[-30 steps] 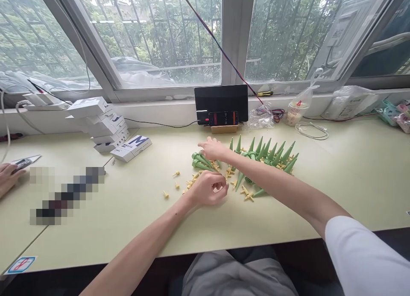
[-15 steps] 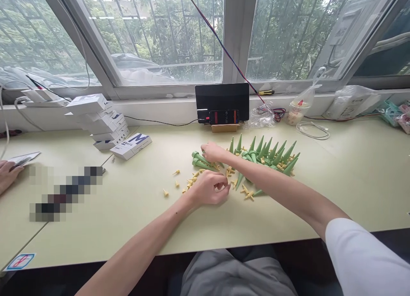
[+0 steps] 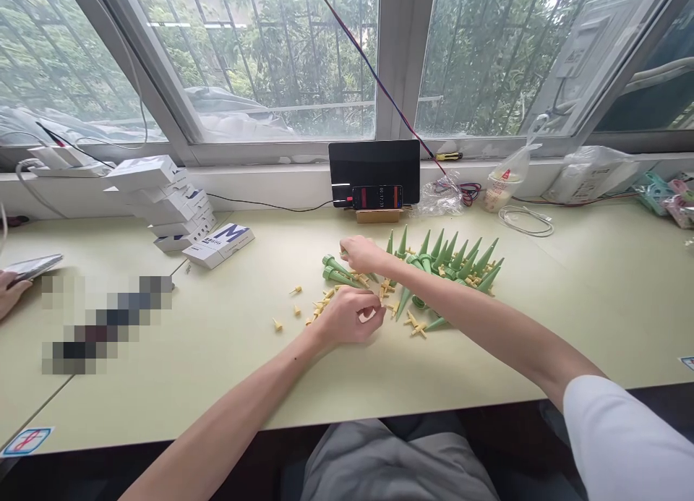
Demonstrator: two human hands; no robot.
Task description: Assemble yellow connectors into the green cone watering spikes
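Note:
A heap of green cone-shaped spikes [image 3: 452, 262] lies on the pale green table [image 3: 217, 356], with several small yellow pegs [image 3: 319, 309] scattered in front of it. My left hand [image 3: 347, 319] rests among the pegs, fingers curled in a pinch; what it pinches is too small to make out. My right hand [image 3: 364, 254] reaches across to a few green spikes [image 3: 339, 271] lying apart at the left of the heap, with its fingers closed down on them.
A phone [image 3: 378, 197] leans on a dark tablet [image 3: 374, 165] at the window sill. White boxes [image 3: 168, 208] are stacked at back left. Bags and cables [image 3: 520, 197] lie at back right. Another person's hand with a phone [image 3: 22, 277] shows at far left.
My right hand has lowered onto the separate green spikes and closed. My left hand stayed curled among the pegs. The view shifted slightly.

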